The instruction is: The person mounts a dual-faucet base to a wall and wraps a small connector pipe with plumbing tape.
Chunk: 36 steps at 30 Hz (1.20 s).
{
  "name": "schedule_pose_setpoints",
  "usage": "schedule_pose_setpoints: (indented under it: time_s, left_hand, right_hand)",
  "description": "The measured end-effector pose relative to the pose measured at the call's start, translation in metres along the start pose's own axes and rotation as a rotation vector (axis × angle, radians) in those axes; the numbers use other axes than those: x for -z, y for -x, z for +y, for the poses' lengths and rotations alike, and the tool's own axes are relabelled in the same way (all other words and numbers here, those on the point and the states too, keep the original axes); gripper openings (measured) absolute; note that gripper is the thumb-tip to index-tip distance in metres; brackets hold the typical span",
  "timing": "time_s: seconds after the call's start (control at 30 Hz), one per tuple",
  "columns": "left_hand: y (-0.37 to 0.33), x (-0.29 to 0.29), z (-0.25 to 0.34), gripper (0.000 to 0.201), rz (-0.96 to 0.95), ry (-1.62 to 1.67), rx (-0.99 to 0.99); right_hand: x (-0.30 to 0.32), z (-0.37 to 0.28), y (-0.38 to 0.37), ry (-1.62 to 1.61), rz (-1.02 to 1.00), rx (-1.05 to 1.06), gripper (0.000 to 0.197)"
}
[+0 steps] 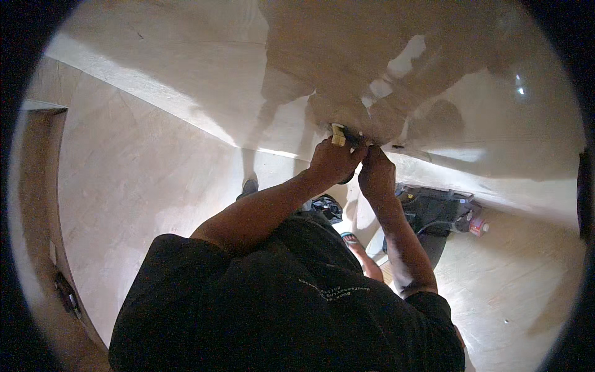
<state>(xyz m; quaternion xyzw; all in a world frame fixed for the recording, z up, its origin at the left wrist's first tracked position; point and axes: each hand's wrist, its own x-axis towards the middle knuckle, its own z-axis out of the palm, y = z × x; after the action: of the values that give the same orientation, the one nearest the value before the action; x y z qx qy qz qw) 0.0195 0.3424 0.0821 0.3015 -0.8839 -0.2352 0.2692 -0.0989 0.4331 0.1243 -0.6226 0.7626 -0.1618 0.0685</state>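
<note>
Both my hands meet close together at a dark recess (pixel 353 132) in the glossy beige wall (pixel 211 37). My left hand (pixel 331 162) is closed, its fingers curled at the recess's near side. A small cream-yellow blocky piece (pixel 338 134) juts up just above those fingers; whether they grip it or it belongs to the wall fitting, I cannot tell. Beside it, my right hand (pixel 377 173) has its fingertips pinched together at the recess's right edge. Whatever the pinch holds is too small and dark to name. A dark round shape shows partly beneath my left wrist.
Below my right forearm lies a black bag (pixel 431 208), with a small bottle (pixel 478 227) bearing a reddish label beside it. A crumpled black plastic bag (pixel 327 208), a dark shoe (pixel 249 187) and a sandalled foot (pixel 350 239) are lower down. A doorway frame (pixel 57 204) stands at left.
</note>
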Motion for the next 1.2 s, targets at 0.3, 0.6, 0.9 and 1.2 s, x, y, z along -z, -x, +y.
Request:
schedule_pose_setpoints:
  time_s: [0.3, 0.6, 0.9, 1.2]
  left_hand:
    - [0.012, 0.021, -0.009, 0.035, 0.102, -0.172, -0.378]
    - [0.013, 0.031, -0.029, 0.031, -0.075, -0.127, -0.303]
    - [0.013, 0.061, -0.020, 0.053, -0.229, 0.344, 0.081]
    - [0.029, 0.167, -0.013, 0.028, -0.444, 0.819, 0.462]
  right_hand:
    - [-0.016, -0.031, 0.013, -0.222, 0.313, -0.163, 0.016]
    - [-0.034, -0.052, 0.009, -0.281, 0.356, -0.219, 0.014]
    - [0.001, -0.058, 0.009, -0.303, 0.202, -0.029, 0.017]
    - [-0.039, -0.084, 0.006, -0.259, 0.718, -0.043, 0.008]
